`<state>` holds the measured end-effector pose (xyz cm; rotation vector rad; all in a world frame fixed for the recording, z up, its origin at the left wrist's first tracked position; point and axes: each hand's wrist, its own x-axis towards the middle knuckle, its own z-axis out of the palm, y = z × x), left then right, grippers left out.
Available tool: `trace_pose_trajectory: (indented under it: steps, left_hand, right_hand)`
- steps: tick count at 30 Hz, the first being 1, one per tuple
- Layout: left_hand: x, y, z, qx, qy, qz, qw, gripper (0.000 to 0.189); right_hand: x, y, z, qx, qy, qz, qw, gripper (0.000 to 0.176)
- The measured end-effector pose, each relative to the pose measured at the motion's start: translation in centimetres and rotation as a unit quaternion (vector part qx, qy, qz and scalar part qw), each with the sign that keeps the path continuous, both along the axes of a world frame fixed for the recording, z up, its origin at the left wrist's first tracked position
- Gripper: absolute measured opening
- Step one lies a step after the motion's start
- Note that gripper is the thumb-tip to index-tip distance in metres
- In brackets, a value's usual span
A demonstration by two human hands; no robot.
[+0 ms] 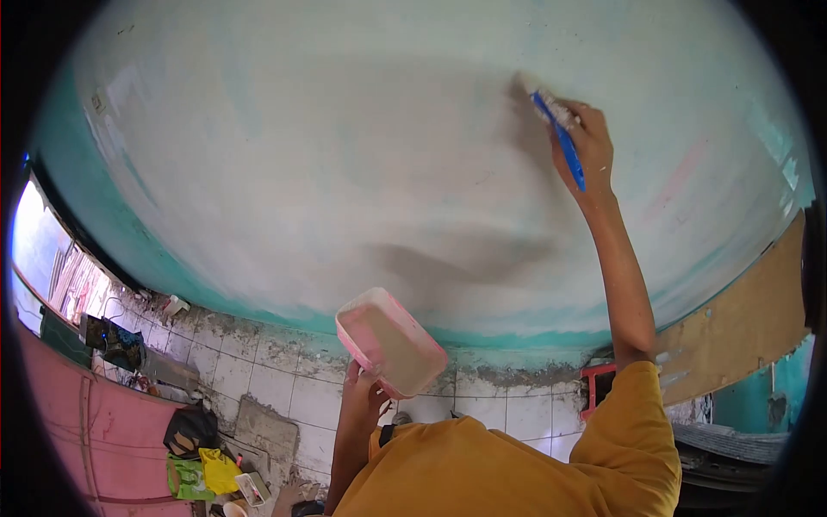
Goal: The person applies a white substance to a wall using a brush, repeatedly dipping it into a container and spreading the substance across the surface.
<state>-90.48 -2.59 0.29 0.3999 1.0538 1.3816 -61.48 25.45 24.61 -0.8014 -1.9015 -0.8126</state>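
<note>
My right hand (589, 142) is wrapped round a brush with a blue handle (568, 155), its pale bristles against the whitish wall (345, 155). White paint coats the top of the brush and some of my fingers. Lower down, my left hand (366, 392) grips the near left side of a pink rectangular tub (435, 349). Pale, greyish-white paint lies inside the tub, which is tilted toward the camera. Teal shows through along the lower edge of the wall.
White floor tiles (314, 401) with broken patches run below the wall. A red plastic item (590, 392) stands by my right elbow. At the lower left are a black bag (191, 431), a yellow bag (220, 471) and a pink panel (121, 431). A brown board (732, 332) leans at right.
</note>
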Motion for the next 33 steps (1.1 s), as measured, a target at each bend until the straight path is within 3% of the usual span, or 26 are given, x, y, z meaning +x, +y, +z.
trace_pose_trajectory:
  steps: [2,3,5,7,11,14,15,17,19,20,21,23,26,28,29,31,33]
  left_hand:
    - [-0.7,0.3,-0.2,0.002,-0.002,-0.015,1.000,0.069]
    - [-1.2,0.4,-0.3,0.007,-0.003,-0.025,1.000,0.068]
    - [-1.8,0.5,-0.6,0.007,-0.010,-0.029,1.000,0.067]
    - [-2.1,0.7,-0.7,0.009,-0.016,-0.032,0.999,0.067]
    - [-2.9,0.9,-0.8,0.013,-0.049,-0.034,0.998,0.062]
    - [-3.3,1.0,-0.5,0.017,-0.070,-0.036,0.997,0.060]
    - [-3.4,1.0,-0.4,0.020,-0.073,-0.041,0.996,0.060]
    - [-3.7,1.1,-1.0,0.022,-0.070,-0.049,0.996,0.061]
    - [-3.8,1.2,-1.1,0.023,-0.066,-0.056,0.996,0.062]
    - [-3.8,1.2,-0.9,0.021,-0.050,-0.062,0.997,0.061]
    - [-3.7,1.2,-0.6,0.018,-0.034,-0.069,0.997,0.061]
    - [-3.5,1.3,-0.4,0.017,-0.031,-0.065,0.997,0.062]
    - [-3.4,1.4,0.6,0.014,-0.033,-0.062,0.997,0.062]
    - [-3.4,1.1,0.8,0.016,-0.037,-0.069,0.997,0.062]
    - [-3.4,1.0,0.7,0.018,-0.039,-0.064,0.997,0.063]
    - [-3.6,0.8,0.2,0.021,-0.040,-0.057,0.997,0.063]
    - [-3.8,0.9,-0.4,0.012,-0.037,-0.055,0.998,0.063]
  right_hand:
    - [-1.2,-0.3,0.2,0.098,0.045,-0.008,0.994,0.021]
    - [-0.4,0.9,-2.2,0.085,0.029,-0.045,0.995,0.026]
    - [-1.6,0.2,-6.9,0.045,-0.033,-0.081,0.995,0.030]
    - [-1.8,1.4,-15.0,-0.010,-0.052,-0.053,0.997,0.041]
    - [-3.8,-2.8,-22.8,-0.181,-0.091,0.016,0.979,0.041]
    - [-2.7,-1.6,-22.2,-0.223,-0.122,0.019,0.967,0.044]
    - [-2.7,-1.7,-18.6,-0.223,-0.152,0.002,0.963,0.047]
    - [-2.4,0.2,-12.6,-0.205,-0.098,0.061,0.972,0.048]
    - [-2.7,0.0,-5.0,-0.137,-0.094,-0.022,0.986,0.037]
    - [-2.8,1.0,-2.2,-0.050,-0.057,-0.062,0.995,0.026]
    - [-2.8,1.0,0.9,0.034,-0.052,-0.068,0.996,0.023]
    - [-4.6,-1.4,6.9,0.097,0.004,0.001,0.995,0.021]
    - [-4.3,0.4,6.9,0.129,0.000,-0.016,0.992,0.027]
    - [-4.5,-0.2,2.2,0.048,-0.092,-0.121,0.987,0.045]
    - [-4.8,0.0,-1.1,0.031,-0.135,-0.123,0.983,0.050]
    - [-5.3,-0.2,-8.6,-0.012,-0.196,-0.078,0.977,0.053]
    - [-6.1,-3.0,-12.3,-0.141,-0.234,-0.026,0.962,0.056]
